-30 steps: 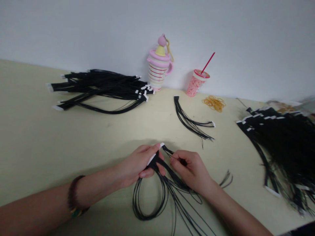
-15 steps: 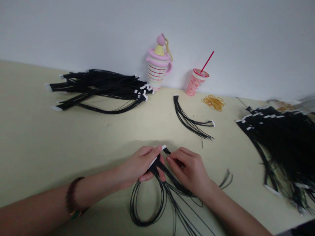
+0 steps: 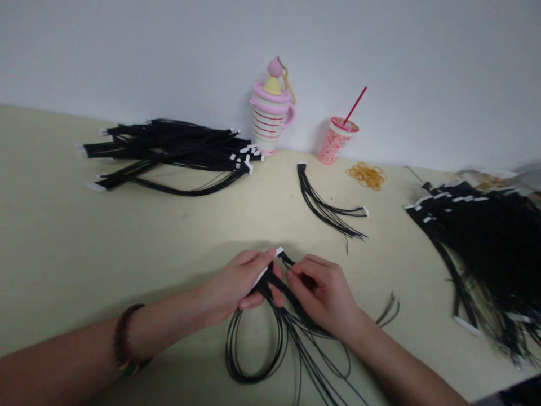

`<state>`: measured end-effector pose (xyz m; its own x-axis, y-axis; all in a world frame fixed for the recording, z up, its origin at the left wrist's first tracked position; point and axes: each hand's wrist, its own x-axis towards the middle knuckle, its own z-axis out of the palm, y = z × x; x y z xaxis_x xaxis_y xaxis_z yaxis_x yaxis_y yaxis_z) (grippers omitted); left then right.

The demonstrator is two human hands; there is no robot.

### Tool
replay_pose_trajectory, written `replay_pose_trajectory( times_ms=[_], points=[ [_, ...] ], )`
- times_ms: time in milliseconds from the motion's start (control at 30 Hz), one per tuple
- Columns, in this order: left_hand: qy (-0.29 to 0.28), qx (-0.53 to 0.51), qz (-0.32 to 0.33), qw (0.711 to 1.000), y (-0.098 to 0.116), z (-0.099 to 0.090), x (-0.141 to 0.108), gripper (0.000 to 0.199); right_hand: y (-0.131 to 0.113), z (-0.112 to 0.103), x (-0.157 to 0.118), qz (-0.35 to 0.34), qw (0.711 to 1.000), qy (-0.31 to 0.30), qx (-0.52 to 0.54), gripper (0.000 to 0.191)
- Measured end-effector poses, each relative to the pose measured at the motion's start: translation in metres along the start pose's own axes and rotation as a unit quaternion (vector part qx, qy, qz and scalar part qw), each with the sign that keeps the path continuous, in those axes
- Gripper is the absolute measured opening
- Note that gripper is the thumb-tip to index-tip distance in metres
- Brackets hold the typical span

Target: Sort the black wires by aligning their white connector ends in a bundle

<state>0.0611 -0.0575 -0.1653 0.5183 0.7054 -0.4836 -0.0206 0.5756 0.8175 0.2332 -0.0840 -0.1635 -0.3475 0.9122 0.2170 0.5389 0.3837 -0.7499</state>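
Near the front middle of the table, my left hand is closed on a black wire harness, its thumb at a small white connector. A longer white connector of the harness shows beneath that thumb. My right hand pinches the thin wires just right of the small connector. Below the hands the wires form a loop, and loose strands run down past the lower edge of view. Some bare wire ends stick out beyond my right wrist.
Black harnesses are piled at the left, and a bigger pile lies at the right. One single harness lies behind my hands. Against the wall stand a pink-lidded cup and a tumbler with straw, beside yellow rubber bands.
Both hands keep their hold in nearly the same place. The small connector has shifted slightly left and up, its wires look a little more spread, and the wire loop has moved slightly.
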Motion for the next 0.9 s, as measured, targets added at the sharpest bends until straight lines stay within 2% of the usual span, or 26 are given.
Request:
replay_pose_trajectory(
  times_ms=[700, 900],
  points=[
    [-0.005, 0.018, -0.005, 1.0, 0.0007, -0.0005, 0.0018, 0.038, 0.0016, 0.0036, 0.0, 0.014, 1.0, 0.014, 0.004, 0.018],
    [-0.003, 0.019, 0.0, 1.0, -0.0003, -0.0007, 0.0008, 0.037, 0.002, 0.0042, -0.0004, 0.009, 0.999, 0.035, 0.005, 0.02]
  ],
)
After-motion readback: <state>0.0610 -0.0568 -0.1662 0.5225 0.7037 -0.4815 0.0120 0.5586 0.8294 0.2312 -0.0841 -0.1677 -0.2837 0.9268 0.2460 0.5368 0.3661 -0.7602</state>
